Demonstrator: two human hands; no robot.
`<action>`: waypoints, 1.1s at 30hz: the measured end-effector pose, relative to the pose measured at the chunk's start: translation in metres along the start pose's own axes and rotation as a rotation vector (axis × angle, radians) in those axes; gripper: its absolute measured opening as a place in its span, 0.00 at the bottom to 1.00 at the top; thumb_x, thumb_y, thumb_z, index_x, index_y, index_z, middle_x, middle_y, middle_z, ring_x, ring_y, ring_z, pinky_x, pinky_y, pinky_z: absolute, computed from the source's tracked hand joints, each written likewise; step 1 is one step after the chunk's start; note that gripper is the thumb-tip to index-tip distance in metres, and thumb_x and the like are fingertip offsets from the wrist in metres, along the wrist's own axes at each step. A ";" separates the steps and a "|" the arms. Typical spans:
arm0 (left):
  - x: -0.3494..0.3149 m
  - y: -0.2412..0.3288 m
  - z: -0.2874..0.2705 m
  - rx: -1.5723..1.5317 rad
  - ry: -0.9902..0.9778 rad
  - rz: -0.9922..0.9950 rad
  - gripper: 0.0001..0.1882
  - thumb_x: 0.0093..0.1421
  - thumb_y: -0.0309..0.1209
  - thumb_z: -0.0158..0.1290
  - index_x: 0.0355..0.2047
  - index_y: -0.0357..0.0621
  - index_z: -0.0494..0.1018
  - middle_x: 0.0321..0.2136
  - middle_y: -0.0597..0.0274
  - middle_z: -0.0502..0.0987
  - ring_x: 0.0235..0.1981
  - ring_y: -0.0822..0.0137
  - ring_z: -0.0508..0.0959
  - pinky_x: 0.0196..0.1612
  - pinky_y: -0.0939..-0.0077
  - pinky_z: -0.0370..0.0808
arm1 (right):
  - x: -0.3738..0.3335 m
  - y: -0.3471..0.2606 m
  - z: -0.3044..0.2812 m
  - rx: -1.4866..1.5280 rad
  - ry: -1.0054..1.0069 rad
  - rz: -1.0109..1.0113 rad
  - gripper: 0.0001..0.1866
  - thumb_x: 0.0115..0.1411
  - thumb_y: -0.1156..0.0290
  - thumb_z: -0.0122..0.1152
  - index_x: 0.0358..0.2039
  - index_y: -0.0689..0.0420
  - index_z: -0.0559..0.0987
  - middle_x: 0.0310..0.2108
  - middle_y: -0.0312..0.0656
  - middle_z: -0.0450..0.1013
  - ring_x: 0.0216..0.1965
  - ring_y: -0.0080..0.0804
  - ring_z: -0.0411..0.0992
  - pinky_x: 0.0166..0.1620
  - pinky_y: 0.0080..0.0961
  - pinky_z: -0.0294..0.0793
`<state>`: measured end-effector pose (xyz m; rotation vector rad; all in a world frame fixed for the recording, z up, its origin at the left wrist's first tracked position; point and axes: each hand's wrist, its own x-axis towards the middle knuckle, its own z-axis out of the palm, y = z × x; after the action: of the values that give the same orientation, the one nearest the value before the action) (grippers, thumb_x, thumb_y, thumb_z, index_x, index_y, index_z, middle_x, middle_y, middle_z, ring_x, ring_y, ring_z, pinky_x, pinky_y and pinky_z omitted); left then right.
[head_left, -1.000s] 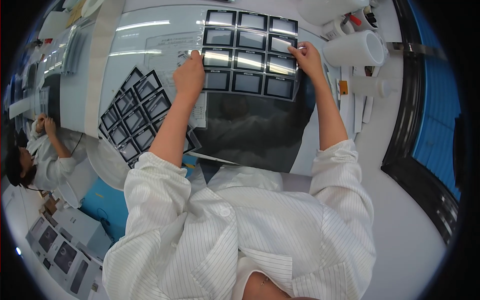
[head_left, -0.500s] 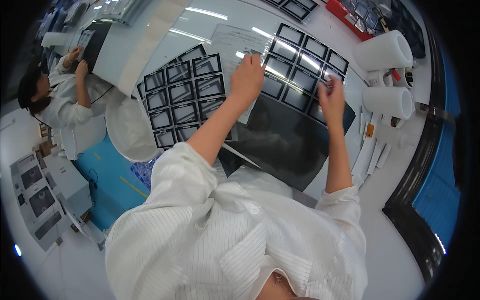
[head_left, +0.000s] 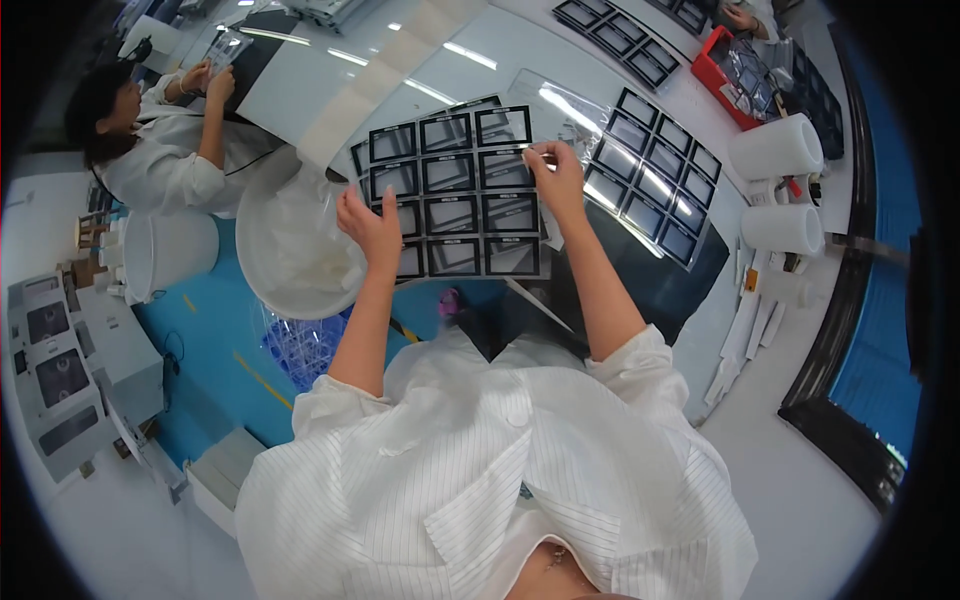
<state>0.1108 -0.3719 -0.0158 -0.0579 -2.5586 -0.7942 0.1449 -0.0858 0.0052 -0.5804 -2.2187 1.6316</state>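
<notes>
A clear sheet with rows of black rectangular frames [head_left: 450, 198] lies on top of other such sheets at the table's near left part. My right hand [head_left: 560, 182] pinches the right edge of this top sheet between thumb and fingers. At the left edge, my left hand [head_left: 372, 228] has its thumb and fingers apart, with the thumb over the frames. Whether it touches the sheet is hard to tell. To the right, a second sheet of black frames [head_left: 655, 180] rests partly on a dark mat [head_left: 640, 285] and reflects the ceiling lights.
Left of the table stands a white bin with a liner [head_left: 290, 255]. A co-worker [head_left: 165, 150] sits beyond it, holding a small clear item. At the right are white rolls [head_left: 775, 147] and a red tray [head_left: 722, 75]. More framed sheets [head_left: 620, 40] lie at the far side.
My right hand has left the right-hand sheet and now grips the right edge of the left-hand one. My left hand has moved from between the sheets to that sheet's left edge.
</notes>
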 end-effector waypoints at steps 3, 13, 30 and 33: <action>0.029 -0.007 -0.012 -0.358 -0.081 -0.100 0.34 0.59 0.44 0.56 0.56 0.32 0.59 0.52 0.43 0.65 0.53 0.53 0.64 0.58 0.59 0.59 | -0.037 -0.051 -0.033 0.557 -0.240 0.215 0.07 0.63 0.70 0.55 0.38 0.57 0.68 0.32 0.43 0.76 0.30 0.28 0.76 0.36 0.24 0.76; -0.109 0.139 -0.055 -1.331 -1.688 -0.630 0.06 0.63 0.28 0.52 0.36 0.41 0.68 0.34 0.57 0.78 0.36 0.63 0.81 0.37 0.77 0.80 | -0.122 -0.007 -0.298 -0.386 0.183 0.070 0.21 0.60 0.67 0.60 0.51 0.61 0.71 0.34 0.43 0.75 0.36 0.32 0.74 0.42 0.25 0.73; -0.176 0.252 -0.005 -1.547 -2.002 0.483 0.03 0.60 0.24 0.54 0.32 0.37 0.74 0.29 0.67 0.77 0.31 0.79 0.73 0.38 0.84 0.71 | -0.287 -0.089 -0.226 -0.513 -0.195 0.262 0.44 0.51 0.44 0.64 0.61 0.59 0.64 0.50 0.51 0.72 0.49 0.39 0.71 0.52 0.30 0.68; -0.171 0.244 0.000 -1.482 -2.019 0.516 0.03 0.62 0.25 0.53 0.34 0.38 0.73 0.32 0.66 0.77 0.34 0.79 0.73 0.40 0.83 0.71 | -0.278 -0.106 -0.229 -0.479 -0.253 0.381 0.36 0.59 0.47 0.56 0.62 0.56 0.64 0.46 0.48 0.74 0.46 0.38 0.72 0.50 0.29 0.68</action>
<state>0.3059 -0.1531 0.0378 -2.9068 -1.5146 -2.9510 0.4830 -0.0648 0.1684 -1.0236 -2.8574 1.3872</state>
